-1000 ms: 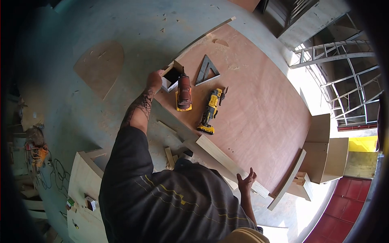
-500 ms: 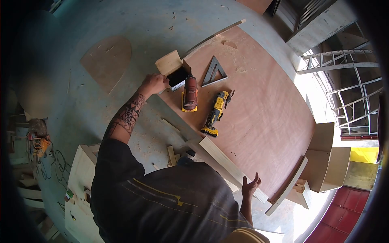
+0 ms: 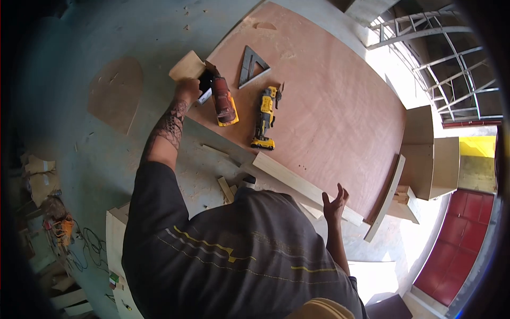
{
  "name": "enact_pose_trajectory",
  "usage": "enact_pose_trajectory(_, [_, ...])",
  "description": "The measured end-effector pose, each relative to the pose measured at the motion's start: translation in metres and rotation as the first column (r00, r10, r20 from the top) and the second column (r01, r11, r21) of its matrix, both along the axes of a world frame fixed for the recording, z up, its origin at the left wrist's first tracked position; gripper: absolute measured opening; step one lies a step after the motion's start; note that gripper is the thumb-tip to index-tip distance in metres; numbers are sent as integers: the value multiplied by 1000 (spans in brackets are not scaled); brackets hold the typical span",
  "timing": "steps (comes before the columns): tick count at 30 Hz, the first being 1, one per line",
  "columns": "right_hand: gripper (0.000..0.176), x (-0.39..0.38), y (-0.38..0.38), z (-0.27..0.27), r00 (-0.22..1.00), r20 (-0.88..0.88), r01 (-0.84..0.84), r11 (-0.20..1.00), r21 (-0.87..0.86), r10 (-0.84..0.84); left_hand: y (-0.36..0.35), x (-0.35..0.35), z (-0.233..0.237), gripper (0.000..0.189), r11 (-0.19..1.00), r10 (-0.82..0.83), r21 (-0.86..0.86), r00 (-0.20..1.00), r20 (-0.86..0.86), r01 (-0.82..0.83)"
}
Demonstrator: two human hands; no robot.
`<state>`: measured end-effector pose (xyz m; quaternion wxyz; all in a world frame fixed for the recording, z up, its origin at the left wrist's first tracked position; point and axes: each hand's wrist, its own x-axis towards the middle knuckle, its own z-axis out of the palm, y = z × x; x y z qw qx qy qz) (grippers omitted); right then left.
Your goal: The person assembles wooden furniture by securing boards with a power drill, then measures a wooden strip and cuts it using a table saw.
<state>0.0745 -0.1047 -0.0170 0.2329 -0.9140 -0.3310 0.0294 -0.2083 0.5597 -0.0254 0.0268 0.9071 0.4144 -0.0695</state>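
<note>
My left hand point(image 3: 187, 90) is closed at the near left side of an open cardboard box point(image 3: 205, 95), just below its raised flap point(image 3: 187, 66). What its fingers hold, if anything, is hidden. Beside the box stands a power tool point(image 3: 224, 101) with a red-brown body and a yellow base. A yellow and black cordless oscillating multi-tool point(image 3: 264, 118) lies to its right, and a grey triangular square point(image 3: 253, 67) farther back. My right hand point(image 3: 334, 202) is raised with fingers spread, holding nothing, over or near a pale wooden board point(image 3: 289, 178) at the sheet's near edge.
The tools rest on a large plywood sheet point(image 3: 340, 111). A curved wooden strip point(image 3: 385, 199) and wooden boxes point(image 3: 418, 146) stand at its right end. A rounded plywood piece point(image 3: 117, 93) and offcuts point(image 3: 226, 189) lie on the floor. Cables point(image 3: 93, 247) lie at the left.
The view has shifted and turned slightly. My left hand has moved rightward relative to the box, nearer its flap, and now covers more of its left side. My right hand stays spread.
</note>
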Motion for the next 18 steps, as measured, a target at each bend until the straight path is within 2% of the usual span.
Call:
enact_pose_trajectory(1, [73,-2,1,7,1000,3,-5,1000,-7,5,1,2,-5,20,998,-56,28,997,-48,57])
enact_pose_trajectory(2, [69,-4,8,12,1000,7,-19,1000,0,19,9,2,-25,20,996,-66,64,998,11,65])
enact_pose_trajectory(5, [59,-15,14,26,999,-30,38,999,35,-37,9,-1,-38,22,989,-108,100,994,-29,111])
enact_pose_trajectory(7, [57,-21,12,29,998,-47,38,999,28,-37,14,-5,-40,20,989,-144,50,985,97,140])
enact_pose_trajectory(10, [52,-27,10,30,994,-102,32,999,18,-30,17,-8,-46,19,986,-148,101,973,179,131])
enact_pose_trajectory(15, [50,-35,12,34,982,-187,13,1000,4,-12,10,1,-36,20,991,-91,105,995,51,85])
enact_pose_trajectory(17, [51,-37,17,40,926,-372,62,997,-35,-70,10,5,-29,21,996,-83,47,996,21,82])
enact_pose_trajectory(18, [51,-39,18,39,927,-371,49,998,-36,-59,12,7,-32,21,997,-70,46,997,22,69])
